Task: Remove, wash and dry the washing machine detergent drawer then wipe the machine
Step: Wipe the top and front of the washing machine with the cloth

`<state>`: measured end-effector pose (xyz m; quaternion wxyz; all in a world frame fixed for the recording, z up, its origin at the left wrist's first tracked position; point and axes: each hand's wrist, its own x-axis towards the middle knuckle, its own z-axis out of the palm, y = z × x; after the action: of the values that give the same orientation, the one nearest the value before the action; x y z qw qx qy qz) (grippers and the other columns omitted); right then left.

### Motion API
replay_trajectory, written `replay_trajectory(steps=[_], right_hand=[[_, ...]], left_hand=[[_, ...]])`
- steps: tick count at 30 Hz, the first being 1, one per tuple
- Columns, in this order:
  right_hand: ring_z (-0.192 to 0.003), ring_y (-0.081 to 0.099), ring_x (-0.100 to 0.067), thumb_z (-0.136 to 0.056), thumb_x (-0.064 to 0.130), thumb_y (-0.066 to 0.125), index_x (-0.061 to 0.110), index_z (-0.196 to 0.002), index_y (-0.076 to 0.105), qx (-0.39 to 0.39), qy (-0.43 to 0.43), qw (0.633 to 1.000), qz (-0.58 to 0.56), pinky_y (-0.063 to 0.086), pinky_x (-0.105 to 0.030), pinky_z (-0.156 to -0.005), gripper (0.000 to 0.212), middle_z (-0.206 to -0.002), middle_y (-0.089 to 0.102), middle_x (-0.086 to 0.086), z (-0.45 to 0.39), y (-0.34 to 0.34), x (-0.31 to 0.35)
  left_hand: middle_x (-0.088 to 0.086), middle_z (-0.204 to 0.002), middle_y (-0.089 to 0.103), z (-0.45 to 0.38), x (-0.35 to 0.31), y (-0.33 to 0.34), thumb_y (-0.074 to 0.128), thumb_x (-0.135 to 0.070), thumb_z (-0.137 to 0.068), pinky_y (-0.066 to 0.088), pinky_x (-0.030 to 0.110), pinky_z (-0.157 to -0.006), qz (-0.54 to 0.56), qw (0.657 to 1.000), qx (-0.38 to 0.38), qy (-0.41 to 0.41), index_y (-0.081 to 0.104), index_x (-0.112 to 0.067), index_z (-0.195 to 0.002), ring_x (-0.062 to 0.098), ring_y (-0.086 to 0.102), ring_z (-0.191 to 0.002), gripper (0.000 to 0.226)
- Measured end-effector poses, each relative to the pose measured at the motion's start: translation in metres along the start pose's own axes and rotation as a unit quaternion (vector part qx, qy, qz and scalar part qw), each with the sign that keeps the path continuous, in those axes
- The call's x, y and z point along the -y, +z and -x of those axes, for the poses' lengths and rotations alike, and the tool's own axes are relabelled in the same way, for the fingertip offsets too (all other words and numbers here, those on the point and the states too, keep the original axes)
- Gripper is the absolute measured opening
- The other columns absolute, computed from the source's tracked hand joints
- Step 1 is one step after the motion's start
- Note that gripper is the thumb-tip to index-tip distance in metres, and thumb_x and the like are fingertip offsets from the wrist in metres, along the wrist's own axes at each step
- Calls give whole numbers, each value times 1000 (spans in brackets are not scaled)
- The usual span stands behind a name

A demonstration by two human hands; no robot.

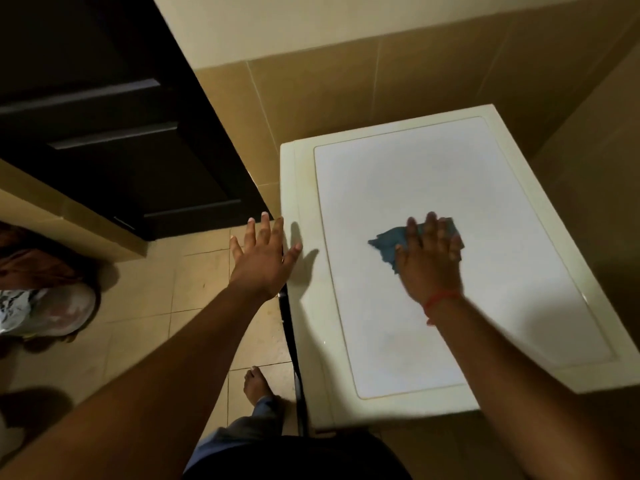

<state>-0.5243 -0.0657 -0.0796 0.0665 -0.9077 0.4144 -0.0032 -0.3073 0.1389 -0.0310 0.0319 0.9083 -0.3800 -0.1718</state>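
The white washing machine (398, 341) stands in the corner, and I look down on its flat top. A blue cloth (388, 242) lies on the top panel near the middle. My right hand (429, 261) presses flat on the cloth, fingers spread, with a red thread around the wrist. My left hand (265, 259) hovers open with fingers apart at the machine's left edge, holding nothing. The detergent drawer is out of sight.
A dark wooden door (114, 126) stands at the upper left. Tan tiled walls (346, 91) close in behind and to the right of the machine. A pile of laundry and a plastic bag (45, 306) lie on the tiled floor at left. My bare foot (256, 382) stands by the machine's front.
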Motion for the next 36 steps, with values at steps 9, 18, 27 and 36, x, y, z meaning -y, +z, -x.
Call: replay_trajectory(steps=[9, 18, 27, 36], right_hand=[[-147, 14, -39, -99, 47, 17, 17, -153, 27, -25, 80, 996, 1, 11, -54, -120, 63, -159, 22, -19, -4, -7, -102], [-147, 18, -38, -96, 49, 12, 15, -152, 31, -22, 100, 995, 17, 13, -53, -119, 68, -158, 25, -19, -12, -22, -161], [-149, 4, -36, -102, 48, 16, 20, -156, 18, 14, 111, 993, 36, 4, -50, -121, 61, -162, 8, -16, -53, -30, -178], [-150, 1, -35, -102, 47, 21, 21, -155, 18, 18, 147, 989, -4, 1, -51, -121, 60, -163, 6, -16, -86, -36, -153]], left_hand=[[3, -164, -16, 6, -47, 16, 13, -65, -97, -6, 59, -119, -24, 999, 12, 18, -8, -26, -157, 28, -18, -149, 74], [1, -164, -14, 1, -86, 21, 13, -66, -96, -6, 57, -119, -26, 999, 3, 47, -5, -29, -157, 25, -18, -150, 74], [1, -164, -16, 1, -89, 24, 13, -65, -96, -5, 57, -118, -35, 998, 2, 48, -6, -29, -157, 24, -18, -150, 74], [1, -163, -18, 6, -68, 17, 12, -65, -95, -5, 58, -119, -29, 999, 0, 20, -6, -28, -157, 26, -19, -149, 74]])
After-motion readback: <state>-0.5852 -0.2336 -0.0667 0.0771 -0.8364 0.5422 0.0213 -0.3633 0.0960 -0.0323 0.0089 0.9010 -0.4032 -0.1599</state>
